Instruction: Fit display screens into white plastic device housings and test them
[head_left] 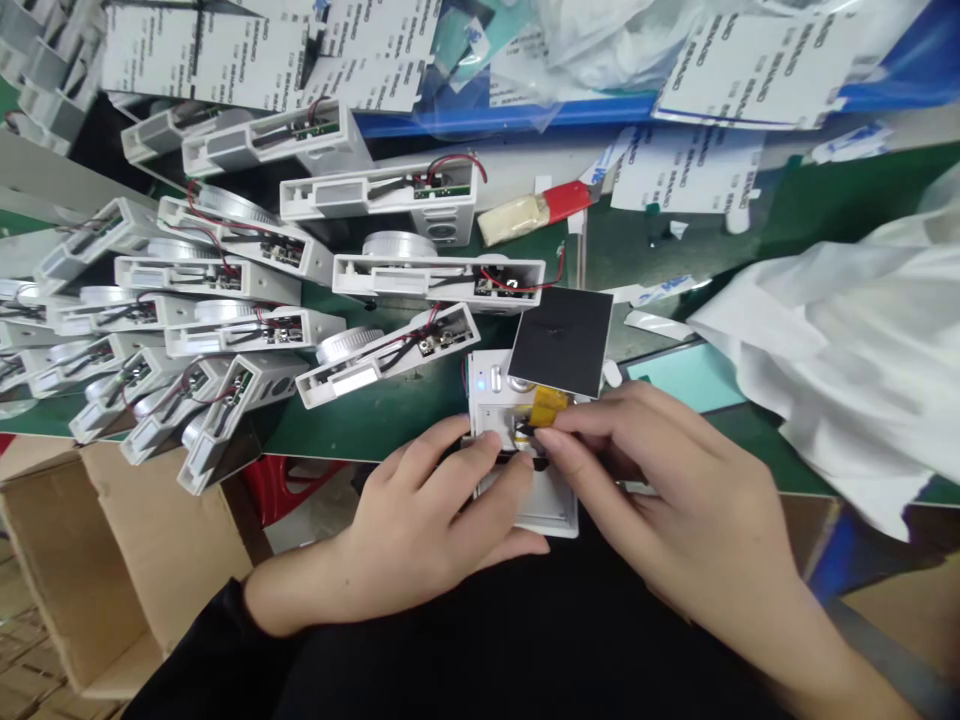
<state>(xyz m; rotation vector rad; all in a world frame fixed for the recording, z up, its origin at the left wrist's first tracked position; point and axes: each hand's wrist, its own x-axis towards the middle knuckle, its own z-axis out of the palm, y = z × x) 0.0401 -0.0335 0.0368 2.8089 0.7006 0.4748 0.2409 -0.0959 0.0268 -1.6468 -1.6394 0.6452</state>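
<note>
At the table's front edge is a white device housing (556, 518), with a small blue light glowing at its upper left. My left hand (442, 495) is closed on the housing, with its fingertips at the inner recess. A dark flat screen panel (562, 340) lies tilted over the top of the housing. An orange flex cable (548, 405) runs from under the panel into the recess. My right hand (667, 470) pinches the lower end of this cable between thumb and index finger. The exact contact is partly hidden by the fingertips.
Several open white housings (439, 280) with red and black wires stand on the green table to the left. A red-handled tool (566, 201) lies behind. White cloth (847, 330) covers the right side; printed adhesive sheets (757, 65) lie at the back. Below left is a cardboard box (157, 540).
</note>
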